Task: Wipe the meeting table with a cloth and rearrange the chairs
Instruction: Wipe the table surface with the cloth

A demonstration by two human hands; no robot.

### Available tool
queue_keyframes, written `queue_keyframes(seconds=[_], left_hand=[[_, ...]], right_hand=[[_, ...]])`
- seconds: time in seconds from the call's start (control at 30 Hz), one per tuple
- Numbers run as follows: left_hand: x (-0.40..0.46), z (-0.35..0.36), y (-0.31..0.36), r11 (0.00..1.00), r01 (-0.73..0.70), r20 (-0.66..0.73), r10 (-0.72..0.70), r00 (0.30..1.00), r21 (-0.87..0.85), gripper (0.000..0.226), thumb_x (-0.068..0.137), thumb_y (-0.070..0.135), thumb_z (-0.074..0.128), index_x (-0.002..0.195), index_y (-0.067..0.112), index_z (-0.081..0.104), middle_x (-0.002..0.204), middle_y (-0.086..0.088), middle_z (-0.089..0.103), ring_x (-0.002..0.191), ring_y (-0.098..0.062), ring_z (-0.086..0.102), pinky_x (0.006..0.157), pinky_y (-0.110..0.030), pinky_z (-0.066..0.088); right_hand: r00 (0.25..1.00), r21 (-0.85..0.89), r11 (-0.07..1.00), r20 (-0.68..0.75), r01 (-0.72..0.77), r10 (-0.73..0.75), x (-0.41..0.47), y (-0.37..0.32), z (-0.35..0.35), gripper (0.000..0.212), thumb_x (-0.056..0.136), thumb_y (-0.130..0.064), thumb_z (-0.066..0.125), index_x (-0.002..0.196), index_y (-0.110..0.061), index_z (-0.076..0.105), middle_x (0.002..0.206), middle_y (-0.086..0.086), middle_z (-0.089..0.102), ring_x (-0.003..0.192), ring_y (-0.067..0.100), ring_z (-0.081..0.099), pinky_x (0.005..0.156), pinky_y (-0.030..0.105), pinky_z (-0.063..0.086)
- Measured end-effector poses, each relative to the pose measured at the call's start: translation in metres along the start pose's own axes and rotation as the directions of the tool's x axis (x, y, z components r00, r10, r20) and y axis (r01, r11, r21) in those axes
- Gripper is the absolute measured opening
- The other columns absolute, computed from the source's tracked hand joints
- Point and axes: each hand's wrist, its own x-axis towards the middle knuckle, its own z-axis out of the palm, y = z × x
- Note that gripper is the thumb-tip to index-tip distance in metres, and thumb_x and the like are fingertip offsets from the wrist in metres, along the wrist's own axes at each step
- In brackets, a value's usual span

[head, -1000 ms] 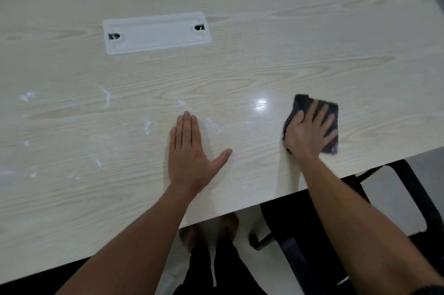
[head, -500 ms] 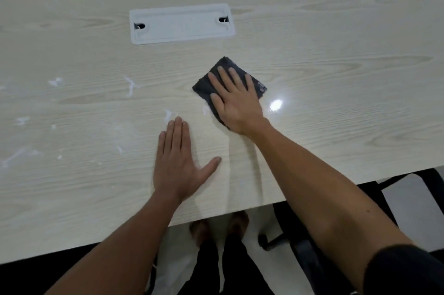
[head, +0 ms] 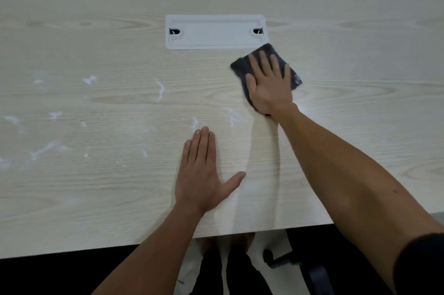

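A light wood-grain meeting table (head: pixel 96 186) fills the view. My right hand (head: pixel 268 84) presses flat, fingers straight, on a dark grey cloth (head: pixel 241 66) just below the right end of the white cable cover. My left hand (head: pixel 203 174) rests flat on the table near the front edge, fingers together and thumb spread. White smears (head: pixel 159 90) streak the table left of the cloth, some just beyond my left fingertips.
A white rectangular cable cover (head: pixel 215 31) with two slots is set flush in the table's middle. Under the front edge, the base and caster of a black chair (head: pixel 270 255) show at lower right, beside my legs and feet.
My right hand has slid the cloth from the front right of the table to the left and then farther away, up to the cable cover. The left hand stays planted.
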Motion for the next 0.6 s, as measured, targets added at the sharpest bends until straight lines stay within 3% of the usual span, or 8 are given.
queue_keyframes(seconds=[0.07, 0.1, 0.2, 0.27, 0.33, 0.4, 0.47, 0.6], left_hand=[[0.001, 0.001, 0.0, 1.0, 0.005, 0.006, -0.005, 1.0, 0.004, 0.119, 0.088, 0.086, 0.042, 0.164, -0.002, 0.017, 0.174, -0.018, 0.013, 0.163, -0.029, 0.006, 0.131, -0.05, 0.013], [0.002, 0.001, -0.001, 1.0, 0.007, 0.017, -0.007, 1.0, 0.012, 0.119, 0.089, 0.086, 0.04, 0.164, -0.002, 0.017, 0.174, -0.018, 0.012, 0.163, -0.029, 0.005, 0.132, -0.05, 0.012], [0.003, 0.0, -0.001, 1.0, 0.012, 0.034, -0.012, 0.999, 0.026, 0.118, 0.09, 0.086, 0.037, 0.164, -0.002, 0.015, 0.174, -0.018, 0.01, 0.163, -0.029, 0.003, 0.131, -0.05, 0.011], [0.002, -0.002, -0.001, 1.0, 0.014, 0.03, -0.015, 0.999, 0.011, 0.118, 0.089, 0.086, 0.038, 0.164, -0.001, 0.015, 0.175, -0.017, 0.01, 0.163, -0.028, 0.003, 0.131, -0.05, 0.013], [0.001, -0.002, -0.001, 1.0, 0.017, 0.014, -0.017, 1.0, -0.002, 0.118, 0.089, 0.086, 0.042, 0.164, -0.001, 0.017, 0.174, -0.017, 0.012, 0.163, -0.028, 0.006, 0.131, -0.051, 0.015], [0.001, -0.001, -0.002, 1.0, 0.012, -0.004, -0.012, 1.0, -0.011, 0.117, 0.088, 0.085, 0.044, 0.164, -0.001, 0.019, 0.174, -0.016, 0.014, 0.163, -0.028, 0.007, 0.13, -0.051, 0.016], [0.001, 0.001, -0.002, 1.0, 0.007, -0.02, -0.007, 1.0, -0.012, 0.117, 0.089, 0.085, 0.044, 0.164, -0.001, 0.019, 0.174, -0.016, 0.014, 0.163, -0.028, 0.007, 0.13, -0.051, 0.016], [0.002, 0.002, -0.006, 0.999, 0.003, -0.04, -0.005, 0.999, -0.05, 0.117, 0.089, 0.084, 0.045, 0.164, -0.002, 0.019, 0.174, -0.017, 0.015, 0.163, -0.029, 0.009, 0.131, -0.05, 0.015]], right_hand=[[0.954, 0.091, 0.95, -0.005, -0.298, 0.3, 0.019, -0.025, 0.0, 0.066, 0.109, -0.05, 0.015, 0.169, -0.026, 0.004, 0.177, 0.002, -0.002, 0.163, 0.029, -0.006, 0.126, 0.06, -0.013], [0.942, 0.111, 0.937, -0.009, -0.332, 0.335, 0.024, -0.044, 0.002, 0.067, 0.109, -0.05, 0.015, 0.169, -0.024, 0.002, 0.177, 0.004, -0.004, 0.162, 0.031, -0.008, 0.125, 0.061, -0.014], [0.999, 0.044, 0.998, 0.025, 0.034, -0.035, 0.014, -0.081, 0.011, 0.063, 0.11, -0.05, 0.014, 0.169, -0.029, 0.005, 0.177, -0.002, -0.001, 0.163, 0.026, -0.006, 0.127, 0.057, -0.012], [0.919, -0.021, 0.923, 0.101, 0.384, -0.38, -0.004, -0.07, 0.015, 0.059, 0.112, -0.051, 0.016, 0.168, -0.036, 0.01, 0.176, -0.008, 0.004, 0.163, 0.019, -0.004, 0.129, 0.052, -0.009], [0.868, -0.041, 0.873, 0.135, 0.486, -0.478, -0.007, -0.04, 0.01, 0.057, 0.111, -0.053, 0.016, 0.167, -0.041, 0.012, 0.175, -0.011, 0.007, 0.162, 0.015, -0.001, 0.129, 0.049, -0.006], [0.955, -0.065, 0.953, 0.061, 0.295, -0.291, -0.006, -0.006, 0.004, 0.059, 0.11, -0.054, 0.017, 0.167, -0.04, 0.014, 0.176, -0.008, 0.01, 0.163, 0.021, 0.005, 0.128, 0.051, -0.001], [0.998, -0.013, 0.998, -0.011, -0.066, 0.066, -0.014, 0.027, -0.004, 0.062, 0.109, -0.054, 0.017, 0.168, -0.037, 0.011, 0.177, -0.004, 0.007, 0.163, 0.025, 0.003, 0.127, 0.055, -0.003], [0.751, 0.169, 0.743, -0.025, -0.648, 0.66, -0.06, 0.019, 0.003, 0.065, 0.109, -0.052, 0.012, 0.169, -0.029, 0.001, 0.177, 0.002, -0.004, 0.162, 0.03, -0.008, 0.124, 0.062, -0.014]])
